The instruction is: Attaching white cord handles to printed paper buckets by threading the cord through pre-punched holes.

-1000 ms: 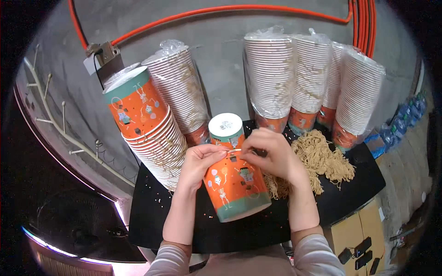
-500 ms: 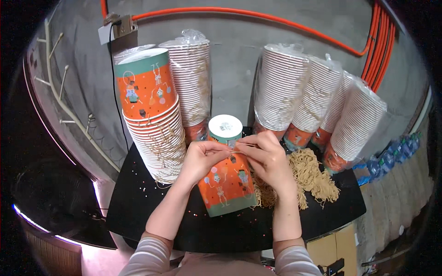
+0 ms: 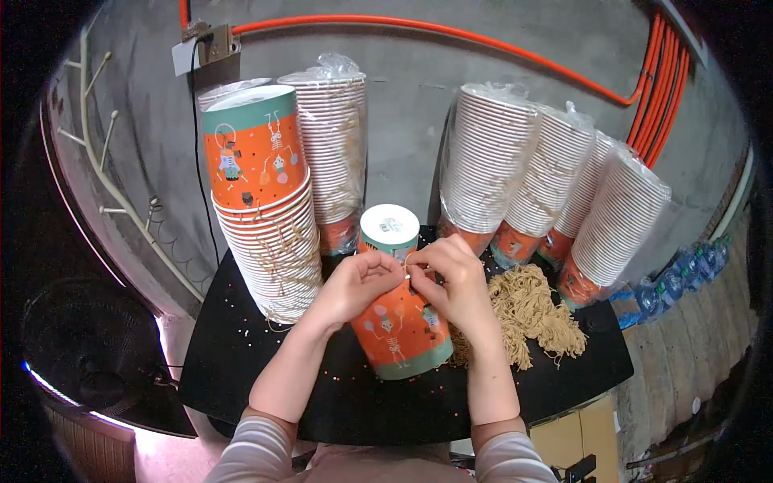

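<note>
Still, both hands (image 3: 411, 282) pinch string at the cup (image 3: 398, 322).

Surface: black table (image 3: 241, 362), flecked with small bits.
On it: orange paper cup (image 3: 398, 330), cup stacks (image 3: 270, 241), heap of tan string (image 3: 531, 314).

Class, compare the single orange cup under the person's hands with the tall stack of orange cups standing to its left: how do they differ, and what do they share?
The single cup stands alone upside down, white base up; the stack nests many cups, rims showing as white rings. The left hand and right hand rest on the single cup; nothing touches the stack. The stack rises higher. Both are orange with teal bands and cartoon figures, on the black table.
</note>
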Demonstrator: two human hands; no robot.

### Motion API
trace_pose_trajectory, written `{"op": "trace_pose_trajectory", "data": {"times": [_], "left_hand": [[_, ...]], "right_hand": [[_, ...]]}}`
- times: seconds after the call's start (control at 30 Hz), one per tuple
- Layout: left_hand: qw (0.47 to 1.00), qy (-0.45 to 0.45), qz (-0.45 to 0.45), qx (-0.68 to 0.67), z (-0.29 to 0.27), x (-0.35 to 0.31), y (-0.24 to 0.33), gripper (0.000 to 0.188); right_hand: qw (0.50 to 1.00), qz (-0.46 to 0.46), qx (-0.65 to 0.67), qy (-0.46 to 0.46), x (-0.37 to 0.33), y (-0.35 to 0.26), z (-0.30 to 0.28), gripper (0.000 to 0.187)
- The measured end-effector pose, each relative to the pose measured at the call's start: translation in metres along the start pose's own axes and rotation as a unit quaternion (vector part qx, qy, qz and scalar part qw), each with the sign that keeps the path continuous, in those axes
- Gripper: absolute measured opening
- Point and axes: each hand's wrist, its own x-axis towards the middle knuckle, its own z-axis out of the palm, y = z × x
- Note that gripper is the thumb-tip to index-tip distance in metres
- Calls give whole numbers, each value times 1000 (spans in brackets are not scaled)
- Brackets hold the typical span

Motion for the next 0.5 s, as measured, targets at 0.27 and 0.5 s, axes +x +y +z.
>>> {"op": "trace_pose_trajectory", "data": {"times": [0.27,0.5], "left_hand": [[990,-93,-22,-106,-12,-3,9,12],[962,9,266,58,-4,6,-5,16]], "right_hand": [[991,92,101,1,-2,-5,0,11],[996,-5,88,33,4,-14,0,12]]}}
